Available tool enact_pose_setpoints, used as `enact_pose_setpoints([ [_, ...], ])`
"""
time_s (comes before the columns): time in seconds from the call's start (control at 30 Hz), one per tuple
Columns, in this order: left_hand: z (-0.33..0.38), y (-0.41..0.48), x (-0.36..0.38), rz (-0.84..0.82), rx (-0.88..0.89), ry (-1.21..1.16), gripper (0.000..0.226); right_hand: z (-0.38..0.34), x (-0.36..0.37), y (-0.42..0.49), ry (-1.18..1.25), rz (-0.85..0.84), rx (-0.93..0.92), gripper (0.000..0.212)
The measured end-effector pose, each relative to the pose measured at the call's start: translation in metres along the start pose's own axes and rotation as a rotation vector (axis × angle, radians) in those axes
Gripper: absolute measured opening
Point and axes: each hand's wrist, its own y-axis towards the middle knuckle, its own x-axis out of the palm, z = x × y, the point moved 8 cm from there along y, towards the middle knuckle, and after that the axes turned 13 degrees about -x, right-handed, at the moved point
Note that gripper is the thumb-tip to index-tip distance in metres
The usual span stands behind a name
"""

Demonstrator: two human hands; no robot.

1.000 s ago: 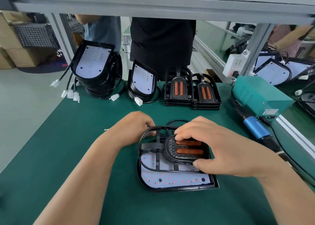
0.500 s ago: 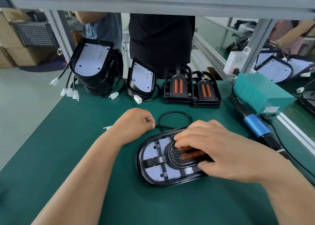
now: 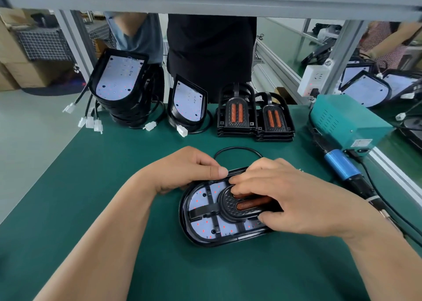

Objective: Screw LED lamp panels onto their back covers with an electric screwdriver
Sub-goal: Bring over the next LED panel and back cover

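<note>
On the green mat lies a black lamp back cover [image 3: 186,218] holding a white LED panel [image 3: 203,226] with red dots, its rounded end pointing left. A black frame [image 3: 228,206] with two orange strips sits on the panel. My right hand [image 3: 296,200] covers the frame's right part, fingers on top and thumb at its near edge. At the cover's far rim, my left hand [image 3: 182,170] has curled fingers and its thumb pressed on the rim. The blue electric screwdriver [image 3: 342,166] lies on the mat to the right, untouched.
A teal power box [image 3: 342,120] stands at the back right. Two stacks of black frames [image 3: 237,116] and stacks of covers with panels [image 3: 121,79] line the far edge, white plugs dangling. A cable loop [image 3: 237,149] lies behind the lamp. Two people [image 3: 210,49] stand beyond.
The lamp has been turned on the mat, its rounded end swinging round to the left. My left hand has shifted onto the cover's far rim. My right hand stayed on the frame.
</note>
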Motion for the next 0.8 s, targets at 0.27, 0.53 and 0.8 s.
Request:
enact_pose_setpoints([
  [0.27, 0.001, 0.002, 0.005, 0.022, 0.04, 0.018, 0.031, 0.002, 0.008, 0.005, 0.071, 0.016, -0.024, 0.049],
  [0.53, 0.0, 0.006, 0.008, 0.036, 0.029, 0.087, 0.023, 0.011, 0.013, 0.006, 0.141, 0.022, -0.015, 0.052],
  [0.8, -0.004, 0.011, 0.004, 0.082, -0.005, -0.042, 0.052, 0.05, -0.029, -0.03, 0.385, 0.395, 0.196, 0.027],
])
